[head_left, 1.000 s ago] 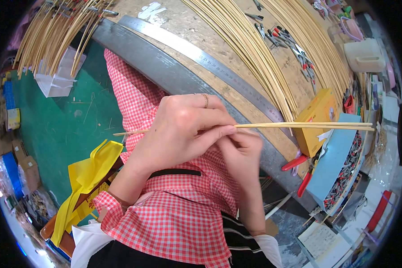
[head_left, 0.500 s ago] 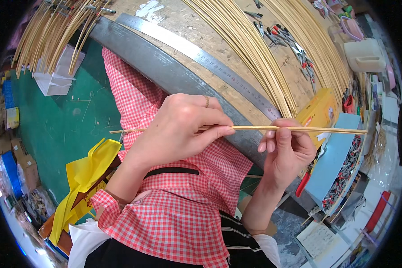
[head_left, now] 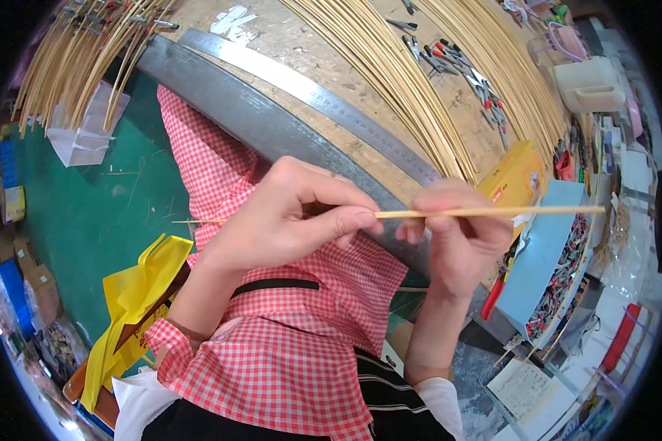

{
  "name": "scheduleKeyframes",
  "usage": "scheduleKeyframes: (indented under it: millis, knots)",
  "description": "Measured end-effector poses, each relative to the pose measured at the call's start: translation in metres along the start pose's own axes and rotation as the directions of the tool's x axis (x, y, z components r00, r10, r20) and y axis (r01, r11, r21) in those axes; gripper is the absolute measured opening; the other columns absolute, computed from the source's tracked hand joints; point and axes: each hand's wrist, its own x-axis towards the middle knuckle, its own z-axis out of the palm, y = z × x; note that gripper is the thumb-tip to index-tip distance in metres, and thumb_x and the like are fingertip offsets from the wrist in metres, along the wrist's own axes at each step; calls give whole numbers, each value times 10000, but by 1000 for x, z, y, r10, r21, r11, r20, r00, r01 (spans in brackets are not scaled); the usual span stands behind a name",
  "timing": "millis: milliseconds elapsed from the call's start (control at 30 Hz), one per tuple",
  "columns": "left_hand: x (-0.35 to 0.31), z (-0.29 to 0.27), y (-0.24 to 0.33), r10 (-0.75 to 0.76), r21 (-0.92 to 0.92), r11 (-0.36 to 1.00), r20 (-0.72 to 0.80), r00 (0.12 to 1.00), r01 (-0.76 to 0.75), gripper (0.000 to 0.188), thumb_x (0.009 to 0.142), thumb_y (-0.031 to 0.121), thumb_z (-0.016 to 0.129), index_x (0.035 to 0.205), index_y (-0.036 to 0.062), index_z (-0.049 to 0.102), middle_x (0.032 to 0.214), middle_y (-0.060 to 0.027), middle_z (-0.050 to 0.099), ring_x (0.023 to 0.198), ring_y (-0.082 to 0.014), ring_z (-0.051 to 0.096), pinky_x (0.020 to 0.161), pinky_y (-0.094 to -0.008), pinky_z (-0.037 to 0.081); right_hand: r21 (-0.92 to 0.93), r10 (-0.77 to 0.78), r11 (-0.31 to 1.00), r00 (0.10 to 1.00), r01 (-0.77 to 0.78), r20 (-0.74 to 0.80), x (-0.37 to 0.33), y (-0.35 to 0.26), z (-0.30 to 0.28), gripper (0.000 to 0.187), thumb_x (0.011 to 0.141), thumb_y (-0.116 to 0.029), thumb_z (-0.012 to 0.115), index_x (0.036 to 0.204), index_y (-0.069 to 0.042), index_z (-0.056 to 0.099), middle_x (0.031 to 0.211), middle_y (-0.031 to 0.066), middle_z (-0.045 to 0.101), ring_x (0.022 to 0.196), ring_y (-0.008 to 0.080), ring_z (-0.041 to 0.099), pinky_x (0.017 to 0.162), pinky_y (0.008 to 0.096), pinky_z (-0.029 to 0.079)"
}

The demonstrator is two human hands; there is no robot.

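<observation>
A thin bamboo strip (head_left: 548,211) runs level across my lap, above the pink checked apron (head_left: 268,360). My left hand (head_left: 290,217) pinches it between thumb and forefinger near its middle, and its thin left end comes out past my wrist. Farther right, my right hand (head_left: 463,235) closes thumb and fingers round the same strip, slightly smeared by motion. The strip's right end sticks out beyond that hand. Whether it is one strip or two laid together I cannot tell.
Beyond my hands is a workbench with a metal edge (head_left: 221,95), a steel ruler (head_left: 301,84) and long bamboo strips (head_left: 390,81). Small clips (head_left: 456,62) lie among them. Right stand a yellow box (head_left: 518,176) and a blue box of clips (head_left: 541,257). Clipped strips (head_left: 73,66) overhang at left.
My right hand has slid left along the strip, nearer my left hand. The strip stays held about level, and the whole view has shifted slightly.
</observation>
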Motion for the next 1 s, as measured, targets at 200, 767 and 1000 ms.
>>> scheduleKeyframes:
  millis: [200,767,1000]
  knots:
    - [0,-15,2,29,103,995,-190,981,-9,133,852,73,632,838,-44,693,709,-78,637,534,-79,526,463,-204,376,-838,41,534,994,-111,-106,67,21,-87,199,789,10,608,979,37,662,913,143,671,819,234,638,729,314,496]
    - [1,-16,-5,33,236,971,-240,970,26,104,845,36,625,834,-45,689,684,-64,624,554,-79,527,491,-218,396,-995,71,51,994,80,84,83,49,-131,105,830,-12,520,894,65,552,911,267,577,883,426,569,770,487,445]
    - [2,-16,-7,80,341,940,-251,965,11,105,849,47,624,834,-31,693,676,-65,628,546,-87,533,491,-227,405,-966,-63,259,998,-3,-20,59,17,-77,144,833,-6,539,960,54,573,838,200,575,778,346,579,714,384,471]
